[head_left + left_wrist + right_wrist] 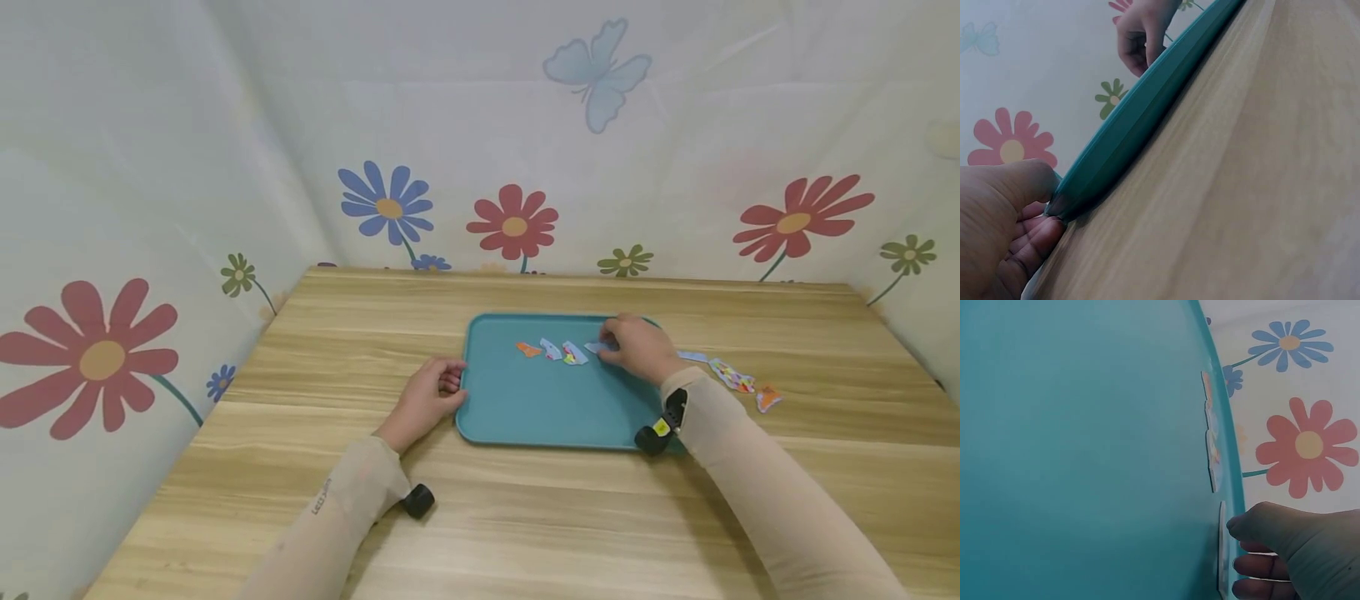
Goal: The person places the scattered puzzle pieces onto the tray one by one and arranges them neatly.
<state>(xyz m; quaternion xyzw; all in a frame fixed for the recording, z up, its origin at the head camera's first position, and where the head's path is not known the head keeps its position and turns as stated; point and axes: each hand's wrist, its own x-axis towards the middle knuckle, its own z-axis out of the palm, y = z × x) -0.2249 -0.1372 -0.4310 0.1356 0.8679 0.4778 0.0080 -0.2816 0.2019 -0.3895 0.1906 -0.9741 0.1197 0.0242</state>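
On the teal tray (540, 408) lies a short row of flat puzzle pieces: an orange one (528, 350), a pale blue one (551, 349) and a blue one with coloured marks (574, 354). My right hand (639, 346) is at the right end of this row, thumb and fingertips on a pale blue puzzle piece (595, 347), partly covered by the fingers. My left hand (427, 402) grips the left rim of the tray, thumb above and fingers against the side in the left wrist view.
Right of the tray, on the wooden table (525, 517), lie a light blue strip piece (692, 356), a multicoloured piece (731, 376) and an orange piece (768, 397). A flower-printed cloth (450, 108) hangs behind the table and along its left side.
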